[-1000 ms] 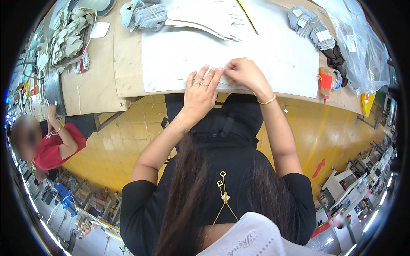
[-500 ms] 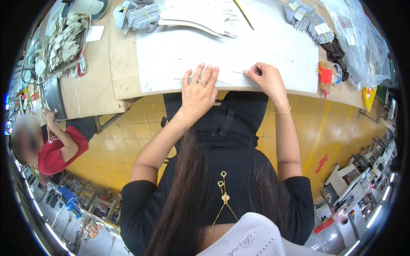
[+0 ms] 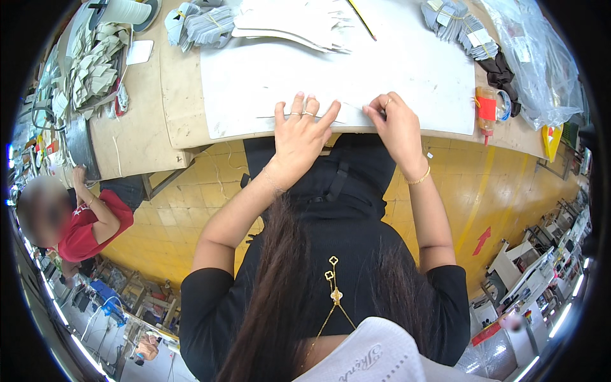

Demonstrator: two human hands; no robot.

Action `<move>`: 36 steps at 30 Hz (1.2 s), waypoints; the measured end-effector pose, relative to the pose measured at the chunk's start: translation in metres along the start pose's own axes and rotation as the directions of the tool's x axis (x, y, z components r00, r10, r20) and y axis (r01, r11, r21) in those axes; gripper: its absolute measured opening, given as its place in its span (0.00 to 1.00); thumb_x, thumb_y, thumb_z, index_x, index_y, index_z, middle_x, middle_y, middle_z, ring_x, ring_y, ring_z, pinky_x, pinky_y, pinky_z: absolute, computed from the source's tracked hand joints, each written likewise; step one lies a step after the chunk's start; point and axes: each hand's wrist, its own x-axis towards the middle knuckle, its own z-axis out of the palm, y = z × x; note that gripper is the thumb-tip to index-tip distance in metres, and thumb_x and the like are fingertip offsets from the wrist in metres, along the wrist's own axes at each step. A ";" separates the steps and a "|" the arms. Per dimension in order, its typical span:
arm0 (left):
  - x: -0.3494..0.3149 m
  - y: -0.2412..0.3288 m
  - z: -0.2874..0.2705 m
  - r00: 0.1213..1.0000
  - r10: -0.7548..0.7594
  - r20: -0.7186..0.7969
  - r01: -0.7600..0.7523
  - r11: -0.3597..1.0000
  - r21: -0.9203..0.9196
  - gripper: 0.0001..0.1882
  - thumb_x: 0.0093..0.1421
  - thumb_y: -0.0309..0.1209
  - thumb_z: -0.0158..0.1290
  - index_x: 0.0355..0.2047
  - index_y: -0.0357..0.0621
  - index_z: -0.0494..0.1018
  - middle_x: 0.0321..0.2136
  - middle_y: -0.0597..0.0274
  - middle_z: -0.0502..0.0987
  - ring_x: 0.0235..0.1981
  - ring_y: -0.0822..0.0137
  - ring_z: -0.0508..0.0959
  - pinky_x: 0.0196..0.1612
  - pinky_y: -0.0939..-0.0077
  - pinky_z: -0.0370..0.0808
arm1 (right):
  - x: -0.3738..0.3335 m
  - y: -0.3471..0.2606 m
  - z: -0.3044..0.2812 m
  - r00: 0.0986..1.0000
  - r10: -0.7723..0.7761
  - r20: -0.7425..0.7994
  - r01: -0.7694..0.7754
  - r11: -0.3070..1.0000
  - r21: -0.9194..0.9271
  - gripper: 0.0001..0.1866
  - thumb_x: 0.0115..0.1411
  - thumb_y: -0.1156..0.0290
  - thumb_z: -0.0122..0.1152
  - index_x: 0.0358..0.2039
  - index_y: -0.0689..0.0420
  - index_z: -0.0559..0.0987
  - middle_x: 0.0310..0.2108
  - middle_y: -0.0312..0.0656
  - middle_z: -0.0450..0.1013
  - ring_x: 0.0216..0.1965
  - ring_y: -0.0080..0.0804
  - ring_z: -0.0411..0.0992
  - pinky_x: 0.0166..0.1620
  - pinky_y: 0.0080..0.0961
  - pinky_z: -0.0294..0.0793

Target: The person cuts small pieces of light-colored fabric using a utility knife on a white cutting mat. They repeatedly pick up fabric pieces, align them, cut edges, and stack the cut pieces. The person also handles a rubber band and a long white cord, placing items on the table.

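On a white sheet (image 3: pixel 242 83) covering the table, my left hand (image 3: pixel 302 137) lies palm down with its fingers spread. Beneath its fingers runs a thin dark line, seemingly the edge of a flat white piece that blends into the sheet. To the right, my right hand (image 3: pixel 398 127) is closed in a pinch between thumb and forefinger. A faint thin line extends leftward from that pinch; whether it is a thread or the edge of a thin piece is too small to tell.
Stacked white cut pieces (image 3: pixel 286 19) and a yellow-black pencil (image 3: pixel 363 20) lie farther back. Banded grey bundles sit at left (image 3: pixel 207 27) and right (image 3: pixel 458 28). A red-orange bottle (image 3: pixel 487 108) and clear plastic bag (image 3: pixel 534 57) are rightward. A co-worker's red sleeve (image 3: pixel 114 207) shows left.
My left hand's fingers have spread wider, the forefinger tilting right. My right hand has shifted slightly left, still pinched. A small white scrap now shows on the floor beside my right wrist.
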 end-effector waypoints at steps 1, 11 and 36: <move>0.001 0.002 -0.002 1.000 -0.001 0.011 0.001 1.000 0.003 0.31 0.58 0.38 0.60 0.63 0.65 0.67 0.52 0.52 0.73 0.58 0.52 0.71 0.59 0.47 0.59 | -0.009 -0.004 0.001 1.000 -0.026 -0.012 0.026 1.000 -0.015 0.06 0.58 0.70 0.67 0.33 0.58 0.81 0.28 0.42 0.73 0.26 0.38 0.76 0.31 0.32 0.74; 0.006 0.009 -0.011 0.999 -0.006 0.039 0.004 0.999 0.035 0.30 0.58 0.34 0.60 0.62 0.60 0.68 0.46 0.55 0.75 0.53 0.55 0.74 0.56 0.48 0.61 | -0.049 -0.021 0.024 0.992 -0.108 0.061 0.116 0.982 -0.149 0.25 0.51 0.81 0.65 0.51 0.52 0.81 0.32 0.36 0.70 0.26 0.32 0.76 0.30 0.29 0.77; 0.013 -0.074 -0.003 0.892 0.432 -0.130 -0.451 0.872 -0.192 0.20 0.59 0.36 0.61 0.52 0.49 0.76 0.56 0.68 0.75 0.61 0.67 0.71 0.63 0.57 0.64 | 0.086 0.002 0.000 0.503 -0.745 0.438 0.857 0.494 -0.145 0.14 0.60 0.72 0.55 0.45 0.50 0.82 0.38 0.35 0.70 0.30 0.30 0.79 0.30 0.27 0.78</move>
